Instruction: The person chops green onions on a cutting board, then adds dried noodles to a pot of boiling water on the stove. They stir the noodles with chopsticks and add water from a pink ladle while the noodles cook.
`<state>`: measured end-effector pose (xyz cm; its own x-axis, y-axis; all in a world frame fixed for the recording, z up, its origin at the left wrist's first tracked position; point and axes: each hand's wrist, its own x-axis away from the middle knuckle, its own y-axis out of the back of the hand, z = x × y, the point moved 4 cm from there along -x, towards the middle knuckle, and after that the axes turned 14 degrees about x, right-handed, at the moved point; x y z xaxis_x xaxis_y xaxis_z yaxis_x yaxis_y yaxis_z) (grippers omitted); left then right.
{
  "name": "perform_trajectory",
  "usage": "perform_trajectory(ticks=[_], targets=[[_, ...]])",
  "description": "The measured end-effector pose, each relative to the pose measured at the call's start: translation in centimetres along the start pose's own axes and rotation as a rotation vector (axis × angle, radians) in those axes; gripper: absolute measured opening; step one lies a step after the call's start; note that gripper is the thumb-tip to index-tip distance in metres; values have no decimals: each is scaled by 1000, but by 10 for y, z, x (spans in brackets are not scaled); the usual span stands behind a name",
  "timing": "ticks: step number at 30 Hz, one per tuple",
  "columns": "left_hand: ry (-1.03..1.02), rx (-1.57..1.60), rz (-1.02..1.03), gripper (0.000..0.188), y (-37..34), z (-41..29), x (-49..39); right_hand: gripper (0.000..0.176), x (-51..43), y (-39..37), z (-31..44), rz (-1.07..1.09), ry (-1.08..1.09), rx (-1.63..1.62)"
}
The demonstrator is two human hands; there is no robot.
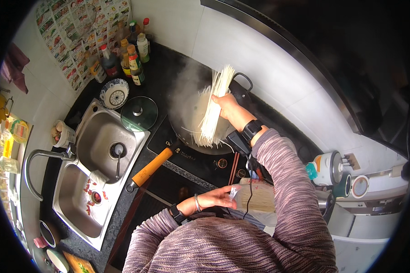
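My right hand grips a thick bundle of dry noodles above a steaming wok on the stove. Loose strands stick out at the bundle's lower end, and more noodles show behind it, partly hidden by steam. Nearer my body, my left hand holds the opening edge of a clear plastic bag with more dry noodles in it. The wok's wooden handle points toward the lower left. A pair of chopsticks lies between the wok and the bag.
Left of the stove is a double steel sink with a faucet. A glass lid rests by its corner, beside a patterned bowl. Several sauce bottles stand behind. A rice cooker is at the right, and a dark cable hangs near my right wrist.
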<state>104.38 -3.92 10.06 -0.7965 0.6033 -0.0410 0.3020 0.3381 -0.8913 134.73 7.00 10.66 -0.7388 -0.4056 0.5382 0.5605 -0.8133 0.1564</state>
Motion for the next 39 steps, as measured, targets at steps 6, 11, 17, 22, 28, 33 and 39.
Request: perform_trajectory(ticks=[6,11,17,22,28,33,39], targets=[[14,24,20,79,3,-1,-3,36,-18,-3,-21,17,-143,-4],[31,24,38,78,0,-4,-8,45,24,31,3,-319,-220,248],[101,-18,13,84,-12,-15,-12,52,103,61,52,-359,158,466],[122,38,21,89,-20,-15,-16,15,239,116,19,122,258,394],[154,39,92,88,-38,-13,-25,5,323,152,-156,162,285,1463],[199,10,117,88,-47,-17,-31,24,305,183,-273,-209,337,1676],[155,-6,106,87,-54,-19,-36,20,292,185,-299,-364,525,1660]])
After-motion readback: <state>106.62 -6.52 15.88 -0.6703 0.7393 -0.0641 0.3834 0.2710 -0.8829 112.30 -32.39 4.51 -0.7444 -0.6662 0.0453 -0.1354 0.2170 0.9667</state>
